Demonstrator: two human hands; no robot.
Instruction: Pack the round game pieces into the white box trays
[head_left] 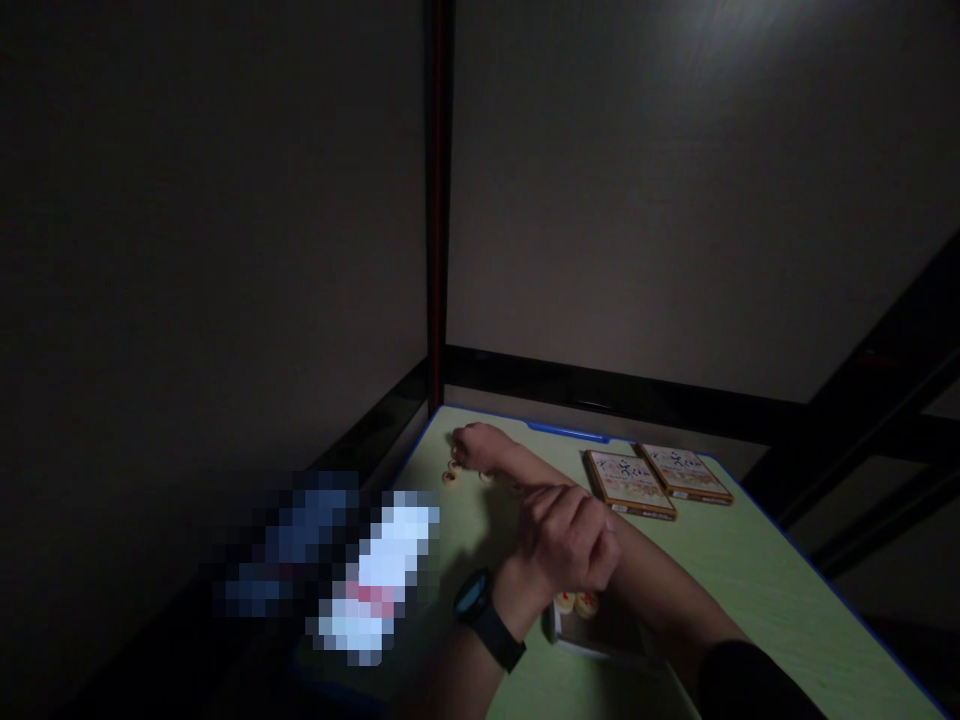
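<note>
My right arm reaches across the green table (750,590) to its far left corner. My right hand (478,446) lies there with fingers curled down among a few small round wooden pieces (451,472); what the fingers hold is too dark to tell. My left hand (566,545), with a dark watch (480,605) on the wrist, hovers over my right forearm, fingers curled shut. Just beneath it two round pieces (576,602) sit on a flat white board (592,640).
Two flat orange-edged printed boxes (630,482) (684,472) lie side by side at the table's far edge. A dark frame post (439,200) stands at the far corner, with dark rails along the back. A pixelated patch (337,560) covers the left.
</note>
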